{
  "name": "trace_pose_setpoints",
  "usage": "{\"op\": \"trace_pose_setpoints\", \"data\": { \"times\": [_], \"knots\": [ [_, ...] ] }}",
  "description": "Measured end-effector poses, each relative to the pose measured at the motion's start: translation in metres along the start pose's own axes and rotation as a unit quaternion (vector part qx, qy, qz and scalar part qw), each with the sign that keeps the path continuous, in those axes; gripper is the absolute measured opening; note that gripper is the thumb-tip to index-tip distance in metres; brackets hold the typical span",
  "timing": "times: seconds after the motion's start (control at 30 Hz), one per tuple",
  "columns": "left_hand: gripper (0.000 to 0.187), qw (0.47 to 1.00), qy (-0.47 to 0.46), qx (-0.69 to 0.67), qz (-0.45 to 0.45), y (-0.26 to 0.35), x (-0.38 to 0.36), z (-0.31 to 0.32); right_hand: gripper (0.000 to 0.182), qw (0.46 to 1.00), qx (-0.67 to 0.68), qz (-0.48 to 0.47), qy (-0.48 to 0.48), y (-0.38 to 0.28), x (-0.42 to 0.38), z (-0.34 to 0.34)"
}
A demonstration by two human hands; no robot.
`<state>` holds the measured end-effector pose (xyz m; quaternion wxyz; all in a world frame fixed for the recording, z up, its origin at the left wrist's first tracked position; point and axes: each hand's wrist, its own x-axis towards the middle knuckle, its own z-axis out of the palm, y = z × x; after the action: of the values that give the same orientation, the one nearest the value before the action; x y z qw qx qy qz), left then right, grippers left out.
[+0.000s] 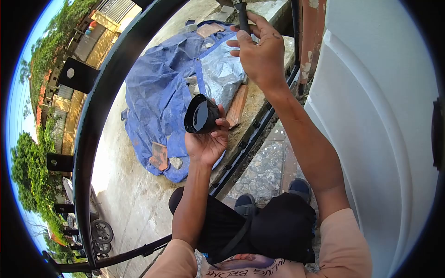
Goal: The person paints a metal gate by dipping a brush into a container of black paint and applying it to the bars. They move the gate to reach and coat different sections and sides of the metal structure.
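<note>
My left hand [207,142] holds a small black cup of black paint [200,115] tilted toward me, its glossy liquid showing. My right hand [260,50] is raised higher and farther out, fingers wrapped around the dark handle of a brush [242,17] whose tip runs out of view at the top. Both hands are just inside a black metal railing [99,99] that curves past on the left.
A large white tank [380,129] fills the right side. Below the railing, a blue tarp [160,92] weighted with bricks [160,155] lies on a concrete roof. A rusty post [313,32] stands at upper right. My feet are on a patterned floor [266,167].
</note>
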<state>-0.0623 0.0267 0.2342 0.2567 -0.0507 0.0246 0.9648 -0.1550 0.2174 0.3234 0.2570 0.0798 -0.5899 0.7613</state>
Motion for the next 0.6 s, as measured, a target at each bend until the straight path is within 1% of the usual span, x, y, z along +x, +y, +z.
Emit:
{"op": "trace_pose_setpoints", "data": {
  "times": [0.03, 0.1, 0.13, 0.17, 0.2, 0.23, 0.27, 0.33, 0.43, 0.47, 0.57, 0.6],
  "knots": [
    [0.051, 1.000, 0.005, -0.006, 0.014, -0.003, -0.005, -0.005, 0.037, 1.000, -0.017, -0.012, -0.012, 0.002, -0.001, 0.001],
    [0.051, 0.999, 0.004, -0.018, 0.029, -0.012, -0.016, -0.013, 0.035, 0.997, -0.013, -0.034, -0.065, -0.007, -0.017, 0.007],
    [0.051, 0.999, 0.010, -0.026, 0.039, -0.017, -0.022, -0.016, 0.035, 0.996, -0.002, -0.024, -0.088, -0.010, -0.029, 0.007],
    [0.051, 0.998, 0.016, -0.034, 0.043, -0.023, -0.026, -0.020, 0.035, 0.994, -0.021, -0.010, -0.111, -0.010, -0.040, 0.005],
    [0.053, 0.998, 0.023, -0.047, 0.048, -0.027, -0.029, -0.025, 0.034, 0.992, -0.042, -0.028, -0.116, -0.005, -0.051, 0.001],
    [0.053, 0.997, 0.027, -0.047, 0.053, -0.030, -0.032, -0.030, 0.032, 0.990, -0.066, -0.051, -0.118, 0.000, -0.058, -0.003],
    [0.053, 0.997, 0.029, -0.047, 0.056, -0.033, -0.034, -0.035, 0.031, 0.979, -0.085, -0.131, -0.131, 0.006, -0.058, -0.006],
    [0.053, 0.997, 0.034, -0.040, 0.055, -0.035, -0.033, -0.042, 0.029, 0.938, -0.126, -0.287, -0.147, 0.011, -0.058, -0.009],
    [0.051, 0.998, 0.028, -0.040, 0.051, -0.043, -0.027, -0.046, 0.028, 0.920, -0.139, -0.314, -0.188, -0.010, -0.050, -0.005],
    [0.051, 0.998, 0.027, -0.051, 0.033, -0.043, -0.024, -0.048, 0.030, 0.921, -0.129, -0.315, -0.190, -0.015, -0.045, -0.002],
    [0.052, 0.998, 0.033, -0.052, 0.019, -0.044, -0.021, -0.047, 0.030, 0.890, -0.129, -0.418, -0.128, -0.010, -0.016, -0.002],
    [0.052, 0.998, 0.040, -0.041, 0.026, -0.044, -0.021, -0.047, 0.027, 0.897, -0.137, -0.402, -0.120, -0.009, -0.012, -0.008]
  ]
}}
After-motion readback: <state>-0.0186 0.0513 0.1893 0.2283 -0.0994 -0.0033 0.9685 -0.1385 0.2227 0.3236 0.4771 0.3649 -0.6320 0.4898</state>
